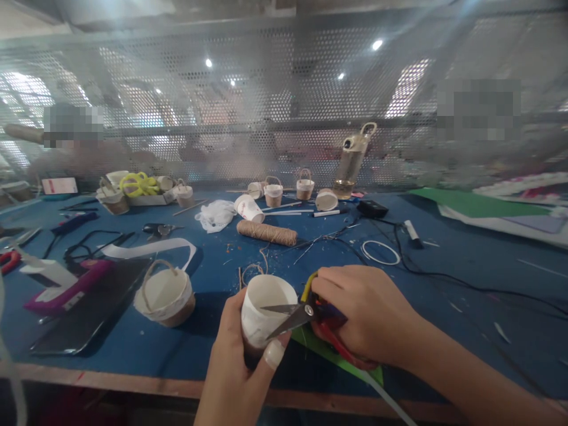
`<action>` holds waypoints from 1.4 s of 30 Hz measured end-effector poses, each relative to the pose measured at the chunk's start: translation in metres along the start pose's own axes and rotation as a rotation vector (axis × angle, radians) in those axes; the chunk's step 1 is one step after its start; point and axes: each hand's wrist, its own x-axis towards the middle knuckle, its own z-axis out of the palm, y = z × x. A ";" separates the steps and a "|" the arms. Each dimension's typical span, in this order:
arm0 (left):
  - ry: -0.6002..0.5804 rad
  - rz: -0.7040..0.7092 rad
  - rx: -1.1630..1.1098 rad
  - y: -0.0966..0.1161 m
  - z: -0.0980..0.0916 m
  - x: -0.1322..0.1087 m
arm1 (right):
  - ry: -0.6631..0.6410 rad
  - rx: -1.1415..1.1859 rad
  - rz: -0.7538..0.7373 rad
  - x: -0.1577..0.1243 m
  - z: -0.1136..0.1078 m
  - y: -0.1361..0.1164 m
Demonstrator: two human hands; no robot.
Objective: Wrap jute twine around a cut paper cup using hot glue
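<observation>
My left hand [239, 355] is wrapped round a white paper cup [257, 325] near the table's front edge, its opening facing up and toward me. The cup's lower part looks brown. In my right hand [359, 307] is a pair of scissors [293, 319] with red and yellow handles. Their blades are parted across the cup's wall, one inside the opening and one outside. To the left stands a small basket [168, 296] with a white rim, brown base and twine handle. A roll of twine [266, 232] lies behind the cup.
On the blue table [231, 254] lie a purple hot glue gun [71, 284], a white paper strip [151, 248] and a black cable [444, 275]. Farther back are several small baskets, a crumpled white plastic bag [216, 215] and a clear bottle [350, 165]. A perforated metal screen [275, 89] stands behind.
</observation>
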 end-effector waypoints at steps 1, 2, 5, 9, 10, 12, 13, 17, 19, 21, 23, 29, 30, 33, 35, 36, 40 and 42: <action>0.001 -0.001 0.004 0.000 0.000 0.000 | 0.004 -0.010 -0.005 0.000 0.000 0.000; 0.000 -0.002 0.011 0.000 0.000 0.000 | 0.008 -0.021 -0.007 0.000 0.001 0.000; -0.004 0.000 0.040 0.001 0.000 0.000 | 0.025 -0.062 -0.010 0.001 0.001 0.002; -0.013 0.004 0.051 0.002 0.000 -0.001 | 0.045 -0.109 -0.022 0.001 0.001 0.003; -0.015 0.005 0.056 0.002 0.000 -0.001 | 0.051 -0.117 -0.029 0.001 0.001 0.003; -0.018 0.012 0.070 0.002 0.000 -0.001 | 0.063 -0.131 -0.042 0.001 0.001 0.003; -0.019 0.017 0.074 0.001 0.000 -0.001 | 0.070 -0.137 -0.046 0.000 0.001 0.003; -0.019 0.019 0.071 0.000 -0.001 -0.001 | 0.101 -0.149 -0.048 -0.002 0.000 0.003; -0.018 0.013 0.070 0.000 -0.001 -0.002 | 0.111 -0.142 -0.049 -0.002 0.000 0.002; -0.017 0.008 0.067 0.002 -0.001 -0.002 | 0.113 -0.120 -0.041 -0.003 0.001 0.001; -0.014 -0.003 0.058 0.004 -0.001 -0.002 | 0.103 -0.077 -0.020 -0.003 0.004 0.001; -0.015 -0.028 -0.011 0.005 -0.001 -0.002 | 0.016 0.031 0.178 -0.003 0.007 0.006; -0.006 -0.023 -0.006 0.005 -0.001 -0.003 | 0.001 0.028 0.215 -0.003 0.006 0.008; 0.025 -0.003 0.005 0.002 0.000 -0.004 | -0.062 0.015 0.294 0.000 0.004 0.012; 0.035 -0.001 -0.011 0.001 0.000 -0.004 | -0.110 0.013 0.317 0.001 0.003 0.011; 0.034 -0.004 -0.023 0.000 0.000 -0.004 | -0.133 0.015 0.322 0.002 0.003 0.010; 0.025 -0.012 -0.057 -0.001 0.000 -0.004 | -0.198 0.010 0.321 0.002 0.003 0.004; 0.041 -0.011 -0.057 -0.001 0.001 -0.004 | -0.220 -0.001 0.319 0.002 0.003 0.002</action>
